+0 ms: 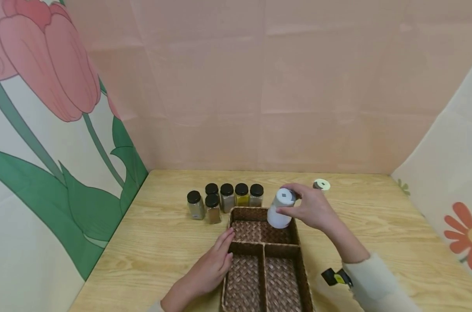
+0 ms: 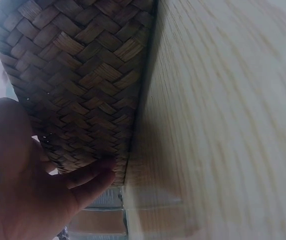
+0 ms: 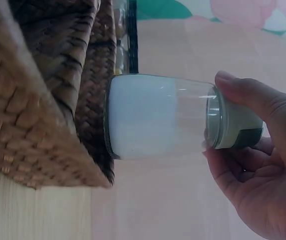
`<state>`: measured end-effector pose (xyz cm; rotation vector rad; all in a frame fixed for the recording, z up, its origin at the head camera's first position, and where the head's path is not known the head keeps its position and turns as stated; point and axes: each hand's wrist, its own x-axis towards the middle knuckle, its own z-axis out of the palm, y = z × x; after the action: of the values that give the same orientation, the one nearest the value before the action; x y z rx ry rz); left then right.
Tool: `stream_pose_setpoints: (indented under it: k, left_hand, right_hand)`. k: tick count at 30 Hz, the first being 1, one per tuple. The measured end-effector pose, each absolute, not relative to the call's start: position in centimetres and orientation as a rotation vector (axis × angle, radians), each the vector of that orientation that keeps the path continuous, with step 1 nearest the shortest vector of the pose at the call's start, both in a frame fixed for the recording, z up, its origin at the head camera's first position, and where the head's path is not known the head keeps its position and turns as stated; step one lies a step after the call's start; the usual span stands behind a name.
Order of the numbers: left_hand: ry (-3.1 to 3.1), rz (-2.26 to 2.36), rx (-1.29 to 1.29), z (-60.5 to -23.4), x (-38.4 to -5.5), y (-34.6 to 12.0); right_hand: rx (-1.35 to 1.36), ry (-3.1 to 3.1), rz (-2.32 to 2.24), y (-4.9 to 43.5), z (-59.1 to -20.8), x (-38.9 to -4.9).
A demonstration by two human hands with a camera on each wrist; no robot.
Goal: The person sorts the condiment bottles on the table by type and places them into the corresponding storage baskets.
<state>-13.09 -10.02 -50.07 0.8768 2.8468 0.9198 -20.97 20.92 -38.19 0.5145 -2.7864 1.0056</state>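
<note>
Glass jar [image 3: 143, 117] pinched in right grip [image 1: 313, 208]

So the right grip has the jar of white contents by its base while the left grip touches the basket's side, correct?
Not by its base: the right wrist view shows the right grip holding the jar of white contents by its lid. The left grip does touch the basket's side.

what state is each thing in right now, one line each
White-lidded jar, lid on, partly filled, held
Six black-lidded jars, upright, lids on
Woven basket, upright, open-topped
Right hand, gripping the held jar's lid
Left hand, touching the basket's left side
Pale round object, unclear
</note>
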Motion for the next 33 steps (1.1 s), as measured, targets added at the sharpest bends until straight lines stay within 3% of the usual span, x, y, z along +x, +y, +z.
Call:
stream_pose_setpoints:
  k: [33]
  left_hand:
    - [2.801, 0.938, 0.837, -50.0, -13.1, -10.0]
  right_hand:
    - [0.713, -2.895, 1.010, 14.3, -40.2, -22.9]
